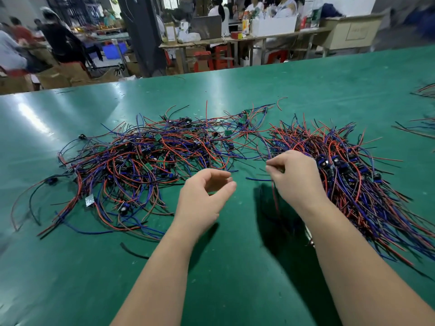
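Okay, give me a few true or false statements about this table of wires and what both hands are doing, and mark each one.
1. The table is green. True.
2. The right hand pinches wires. True.
3. The left hand grips scissors. False: its fingers are loosely curled and no tool shows in it.
4. The left pile holds only yellow wire. False: its wire is red, blue and black.
5. Small green boards lie in the left pile. True.
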`<state>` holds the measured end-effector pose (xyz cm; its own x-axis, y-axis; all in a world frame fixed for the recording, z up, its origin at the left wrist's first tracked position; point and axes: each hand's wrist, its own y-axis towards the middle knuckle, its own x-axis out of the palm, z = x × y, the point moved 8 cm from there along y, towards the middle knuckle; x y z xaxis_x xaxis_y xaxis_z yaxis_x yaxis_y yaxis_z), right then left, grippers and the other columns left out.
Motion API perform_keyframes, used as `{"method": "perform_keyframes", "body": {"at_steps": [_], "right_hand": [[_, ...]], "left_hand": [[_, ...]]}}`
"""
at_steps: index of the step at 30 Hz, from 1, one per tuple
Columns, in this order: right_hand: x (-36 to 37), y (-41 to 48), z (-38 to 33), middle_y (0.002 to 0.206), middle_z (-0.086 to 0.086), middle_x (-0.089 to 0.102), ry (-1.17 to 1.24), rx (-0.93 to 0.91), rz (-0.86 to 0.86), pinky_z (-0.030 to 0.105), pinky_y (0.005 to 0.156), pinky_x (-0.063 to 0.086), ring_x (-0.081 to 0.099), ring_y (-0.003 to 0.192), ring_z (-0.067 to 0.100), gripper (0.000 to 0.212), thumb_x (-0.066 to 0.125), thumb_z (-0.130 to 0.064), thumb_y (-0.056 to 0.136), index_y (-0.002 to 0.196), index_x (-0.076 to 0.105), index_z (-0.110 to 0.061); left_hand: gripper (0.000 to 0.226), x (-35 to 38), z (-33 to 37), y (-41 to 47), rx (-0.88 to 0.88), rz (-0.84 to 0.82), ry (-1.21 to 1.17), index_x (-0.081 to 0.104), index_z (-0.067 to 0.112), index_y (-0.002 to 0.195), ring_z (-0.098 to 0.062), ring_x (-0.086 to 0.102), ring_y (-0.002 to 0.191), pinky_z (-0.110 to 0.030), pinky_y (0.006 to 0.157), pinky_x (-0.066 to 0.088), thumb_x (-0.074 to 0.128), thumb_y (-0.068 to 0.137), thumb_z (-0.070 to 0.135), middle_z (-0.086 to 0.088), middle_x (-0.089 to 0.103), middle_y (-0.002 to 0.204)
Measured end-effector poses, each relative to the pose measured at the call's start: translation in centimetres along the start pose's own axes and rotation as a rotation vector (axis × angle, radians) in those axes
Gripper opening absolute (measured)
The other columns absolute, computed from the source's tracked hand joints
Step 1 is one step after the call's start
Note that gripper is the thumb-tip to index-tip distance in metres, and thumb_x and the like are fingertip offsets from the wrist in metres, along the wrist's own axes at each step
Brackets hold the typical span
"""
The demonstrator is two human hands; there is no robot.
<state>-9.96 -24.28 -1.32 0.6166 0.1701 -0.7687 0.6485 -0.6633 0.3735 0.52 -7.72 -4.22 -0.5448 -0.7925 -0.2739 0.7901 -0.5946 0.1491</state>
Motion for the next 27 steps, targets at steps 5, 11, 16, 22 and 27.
{"method": "perform_keyframes", "body": {"at_steps": [5,11,16,22,27], "right_hand": [[2.9,-0.5,2.4,0.159,0.006,0.013,-0.361,0.129,-0.307,0.041,0.111,0.021,0.017,0.144,0.023,0.03,0.058,-0.03,0.092,0.119,0.064,-0.017],[1.6,-0.2,4.8,0.16,0.0,0.006,-0.316,0.298,-0.286,0.045,0.11,0.025,0.006,0.146,0.018,0.036,0.055,-0.017,0.092,0.126,0.059,-0.023],[0.3,0.1,7.0,0.16,0.0,0.005,-0.357,0.407,-0.297,0.048,0.111,0.019,0.005,0.145,0.02,0.038,0.058,-0.034,0.091,0.127,0.058,-0.022],[1.6,-0.4,6.1,0.16,0.006,0.002,-0.334,0.39,-0.312,0.05,0.112,0.013,-0.001,0.146,0.023,0.049,0.056,-0.043,0.088,0.134,0.05,-0.026],[0.9,-0.4,3.5,0.156,0.009,0.018,-0.259,0.274,-0.098,0.056,0.112,-0.001,0.006,0.146,0.021,0.045,0.06,-0.034,0.085,0.13,0.053,-0.032]], "left_hand": [[0.01,-3.4,-0.2,0.0,-0.001,0.234,0.485,0.064,0.036,0.085,-0.014,0.06,0.08,-0.02,0.074,0.041,0.067,0.081,0.026,0.016,0.063,0.095],[0.04,-5.5,-2.9,0.5,-0.227,0.223,0.891,0.055,0.033,0.123,-0.025,0.025,0.139,-0.045,0.112,0.017,0.061,0.083,0.037,-0.003,0.034,0.149],[0.047,-6.6,-4.6,0.2,-0.415,0.166,0.988,0.046,0.03,0.134,-0.034,0.023,0.139,-0.047,0.113,0.015,0.052,0.089,0.044,-0.012,0.027,0.152],[0.028,-7.1,-3.5,0.6,-0.262,0.261,0.917,0.063,0.025,0.115,-0.031,0.049,0.11,-0.037,0.086,0.043,0.051,0.093,0.014,-0.003,0.065,0.113],[0.025,-8.0,-2.4,0.4,-0.149,0.447,0.576,0.071,0.024,0.097,-0.017,0.056,0.077,-0.023,0.069,0.039,0.055,0.085,0.01,0.005,0.067,0.087]]}}
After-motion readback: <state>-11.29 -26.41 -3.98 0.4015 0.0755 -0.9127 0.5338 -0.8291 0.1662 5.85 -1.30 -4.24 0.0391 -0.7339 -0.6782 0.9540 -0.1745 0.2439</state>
